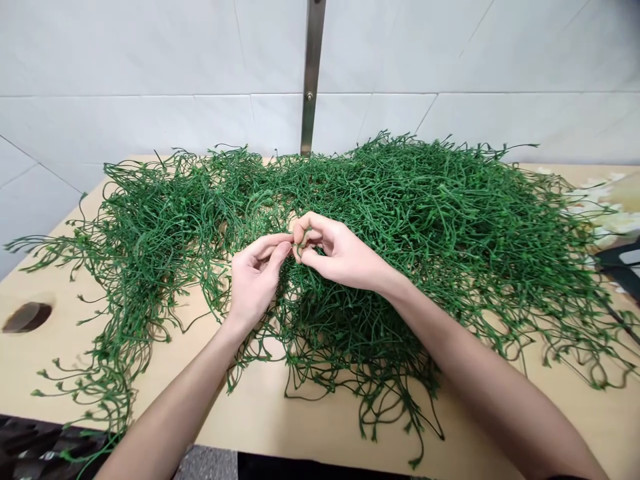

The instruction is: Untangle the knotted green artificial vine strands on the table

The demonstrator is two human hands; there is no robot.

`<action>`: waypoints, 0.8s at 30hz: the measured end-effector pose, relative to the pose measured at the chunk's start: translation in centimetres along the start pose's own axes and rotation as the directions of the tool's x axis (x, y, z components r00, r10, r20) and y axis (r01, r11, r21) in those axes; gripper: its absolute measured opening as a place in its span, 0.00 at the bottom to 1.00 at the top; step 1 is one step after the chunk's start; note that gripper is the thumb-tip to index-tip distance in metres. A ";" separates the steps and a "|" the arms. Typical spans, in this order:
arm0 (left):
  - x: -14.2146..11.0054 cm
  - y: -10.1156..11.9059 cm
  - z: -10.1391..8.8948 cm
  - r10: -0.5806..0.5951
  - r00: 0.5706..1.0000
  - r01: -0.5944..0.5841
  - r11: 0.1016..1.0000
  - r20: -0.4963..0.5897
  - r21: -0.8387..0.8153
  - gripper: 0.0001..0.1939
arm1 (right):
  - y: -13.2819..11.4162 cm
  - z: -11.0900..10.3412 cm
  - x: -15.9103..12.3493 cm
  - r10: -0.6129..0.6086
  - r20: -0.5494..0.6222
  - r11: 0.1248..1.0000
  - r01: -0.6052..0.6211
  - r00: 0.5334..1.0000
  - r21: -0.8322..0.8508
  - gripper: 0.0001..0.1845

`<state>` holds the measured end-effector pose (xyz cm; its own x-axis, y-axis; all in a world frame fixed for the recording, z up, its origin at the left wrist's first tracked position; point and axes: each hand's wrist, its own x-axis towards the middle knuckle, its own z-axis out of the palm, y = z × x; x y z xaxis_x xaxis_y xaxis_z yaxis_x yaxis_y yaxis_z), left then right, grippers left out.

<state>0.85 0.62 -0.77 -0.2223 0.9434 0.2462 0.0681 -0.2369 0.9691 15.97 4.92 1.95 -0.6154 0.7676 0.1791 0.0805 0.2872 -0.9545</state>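
Note:
My left hand [256, 272] and my right hand [336, 250] meet at the fingertips above a tangled heap of green artificial flower stems [415, 200]. A thin green plastic stem [300, 251] curves between the thumb and fingers of my right hand. Thumb and forefinger of my left hand are pinched together beside it, apparently on the same stem's end, which the fingertips mostly hide. Loose stems with small forked tips lie under and around both hands, thickest to the right and thinner on the left.
The heap covers much of the pale wooden table [250, 413]. A round hole [27, 317] is at its left. White artificial flowers [607, 207] and a black-framed object [620, 263] lie at the right. Behind stand a metal post [313, 80] and a tiled wall [150, 53].

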 end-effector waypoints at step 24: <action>0.3 -0.3 -0.1 -0.141 0.988 0.150 0.973 0.060 -0.177 0.14 | 0.2 -0.1 0.0 0.019 -0.027 0.997 -0.021 0.999 -0.076 0.10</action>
<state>0.70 0.93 -1.02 -0.1706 0.9796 0.1058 -0.1390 -0.1303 0.9817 16.04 5.06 1.75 -0.5925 0.7880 0.1675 0.1523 0.3137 -0.9372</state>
